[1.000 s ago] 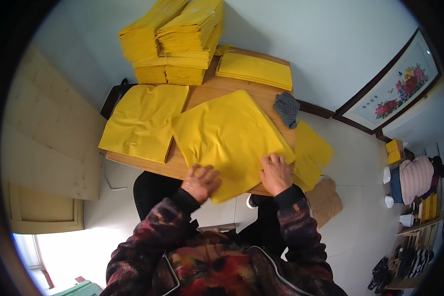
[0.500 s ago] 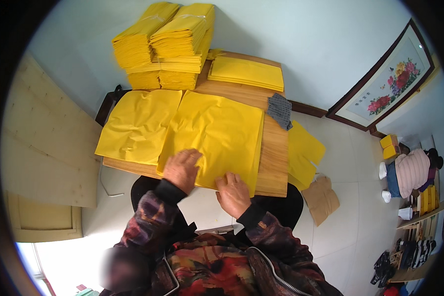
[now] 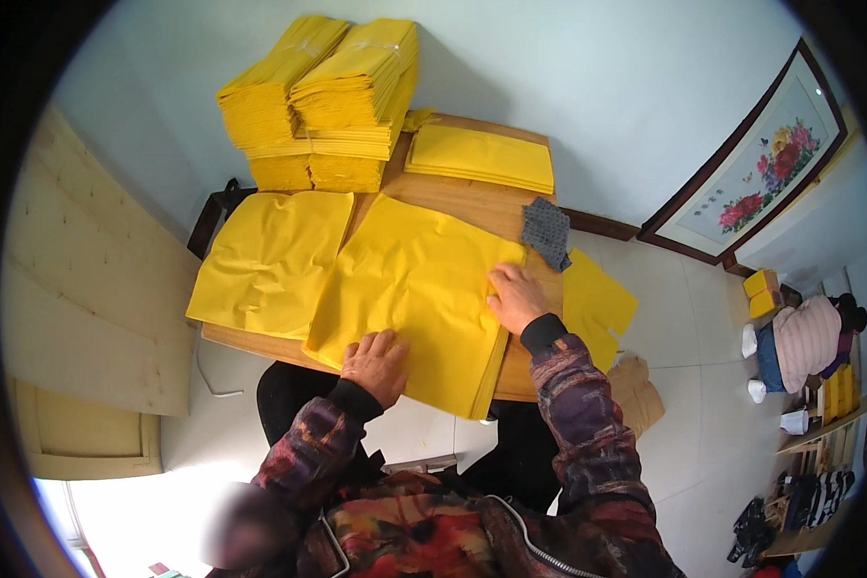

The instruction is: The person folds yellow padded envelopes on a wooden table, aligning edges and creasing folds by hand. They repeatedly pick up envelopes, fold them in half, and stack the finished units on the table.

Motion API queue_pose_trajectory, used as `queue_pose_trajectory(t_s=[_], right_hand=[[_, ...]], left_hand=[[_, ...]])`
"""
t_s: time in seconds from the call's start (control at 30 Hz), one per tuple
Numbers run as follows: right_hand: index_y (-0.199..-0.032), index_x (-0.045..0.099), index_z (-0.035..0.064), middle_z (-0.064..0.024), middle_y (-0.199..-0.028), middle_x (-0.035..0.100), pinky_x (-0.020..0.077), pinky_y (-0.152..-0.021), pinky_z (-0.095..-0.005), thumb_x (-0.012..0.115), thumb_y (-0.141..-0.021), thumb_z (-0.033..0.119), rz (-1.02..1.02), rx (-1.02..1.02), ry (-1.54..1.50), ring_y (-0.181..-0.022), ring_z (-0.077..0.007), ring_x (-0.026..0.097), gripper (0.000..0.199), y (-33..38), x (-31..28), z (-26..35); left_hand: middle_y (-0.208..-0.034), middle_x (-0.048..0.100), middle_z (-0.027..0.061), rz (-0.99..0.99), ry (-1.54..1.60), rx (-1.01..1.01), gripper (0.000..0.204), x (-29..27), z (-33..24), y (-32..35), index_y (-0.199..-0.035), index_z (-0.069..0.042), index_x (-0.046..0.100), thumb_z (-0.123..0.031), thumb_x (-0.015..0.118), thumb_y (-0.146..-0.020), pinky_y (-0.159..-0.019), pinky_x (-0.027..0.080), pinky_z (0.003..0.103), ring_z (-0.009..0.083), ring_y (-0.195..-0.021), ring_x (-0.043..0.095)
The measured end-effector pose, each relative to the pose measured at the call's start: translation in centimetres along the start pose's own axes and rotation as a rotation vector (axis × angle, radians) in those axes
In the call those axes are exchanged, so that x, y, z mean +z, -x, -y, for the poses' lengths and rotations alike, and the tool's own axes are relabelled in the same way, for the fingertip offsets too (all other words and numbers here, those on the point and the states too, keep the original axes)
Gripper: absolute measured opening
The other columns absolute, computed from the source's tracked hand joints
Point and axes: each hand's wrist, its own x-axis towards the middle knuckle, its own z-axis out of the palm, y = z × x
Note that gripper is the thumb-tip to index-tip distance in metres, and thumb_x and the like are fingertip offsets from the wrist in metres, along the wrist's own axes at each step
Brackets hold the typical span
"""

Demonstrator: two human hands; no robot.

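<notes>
A pile of large yellow sheets (image 3: pixel 414 299) lies before me on the wooden table, its top sheet creased and slightly askew over the layers beneath. My left hand (image 3: pixel 376 366) rests on the pile's near edge, left of its middle, fingers laid out and open. At the right edge, close to the far right corner, my right hand (image 3: pixel 517 297) is closed over the border of the top yellow sheet; its thumb is hidden. A second group of creased yellow sheets (image 3: pixel 265 260) lies to the left, its side touching the pile.
Tall bundles of folded yellow sheets (image 3: pixel 352 82) stand at the table's far left. A low yellow stack (image 3: pixel 482 154) and a grey cloth (image 3: pixel 546 233) lie on the wooden table (image 3: pixel 458 189). Yellow sheet (image 3: pixel 595 306) and brown paper (image 3: pixel 636 393) are at right. Another person (image 3: pixel 804 332) bends by shelves.
My right hand has moved from the near edge up to the right edge. My left hand has shifted slightly right and nearer. The top sheet's far right corner has turned outward to the right.
</notes>
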Motion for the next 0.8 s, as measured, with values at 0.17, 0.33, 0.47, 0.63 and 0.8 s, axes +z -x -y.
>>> queue_pose_trajectory(t_s=[0.17, 0.33, 0.47, 0.63, 0.8], right_hand=[[-0.108, 0.061, 0.0065, -0.0118, -0.117, 0.056, 0.0432, -0.092, -0.0470, 0.070, -0.084, 0.023, 0.176, 0.099, 0.045, -0.111, -0.0330, 0.052, 0.030, 3.1, -1.1, 1.8], [-0.103, 0.059, 0.0072, -0.0127, -0.102, 0.057, 0.0458, -0.083, -0.0472, 0.070, -0.082, 0.019, 0.179, 0.185, 0.091, -0.099, -0.0346, 0.057, 0.026, 7.9, -3.5, 3.6], [-0.104, 0.059, 0.0048, -0.0181, -0.099, 0.058, 0.0494, -0.075, -0.0434, 0.066, -0.085, 0.016, 0.188, 0.282, -0.080, -0.090, -0.0367, 0.060, 0.023, 9.4, -3.6, 4.1], [-0.108, 0.060, 0.0039, -0.0165, -0.102, 0.061, 0.0493, -0.079, -0.0440, 0.058, -0.087, 0.009, 0.146, 0.273, -0.358, -0.095, -0.0379, 0.060, 0.022, 9.4, -3.7, 4.3], [-0.104, 0.063, 0.0046, -0.0146, -0.100, 0.062, 0.0476, -0.083, -0.0425, 0.055, -0.083, -0.003, 0.022, 0.077, -0.281, -0.097, -0.0365, 0.057, 0.024, 8.8, -4.0, 3.7]], left_hand=[[-0.127, 0.053, 0.0086, -0.031, 0.046, 0.105, 0.042, 0.0, 1.3, 1.1, -0.116, -0.015, 0.060, -0.021, 0.065, -0.075, -0.098, 0.039, 0.048, 0.0309, -0.122, 0.048], [-0.129, 0.054, 0.0063, -0.042, 0.080, 0.132, 0.043, 1.1, 4.3, -0.7, -0.116, -0.016, 0.060, -0.020, 0.067, -0.073, -0.099, 0.041, 0.047, 0.0288, -0.122, 0.050], [-0.130, 0.056, 0.0037, -0.048, -0.071, 0.134, 0.041, 1.7, 6.6, -6.0, -0.119, -0.016, 0.060, -0.017, 0.064, -0.079, -0.099, 0.042, 0.044, 0.0234, -0.124, 0.050], [-0.136, 0.054, 0.0021, -0.104, -0.306, 0.108, 0.043, -0.5, 7.0, -9.9, -0.124, -0.017, 0.058, -0.015, 0.064, -0.082, -0.101, 0.040, 0.044, 0.0260, -0.127, 0.048], [-0.129, 0.055, 0.0063, -0.218, -0.100, 0.185, 0.043, -0.6, 2.2, -5.2, -0.121, -0.015, 0.061, -0.016, 0.069, -0.079, -0.098, 0.043, 0.044, 0.0282, -0.119, 0.052]])
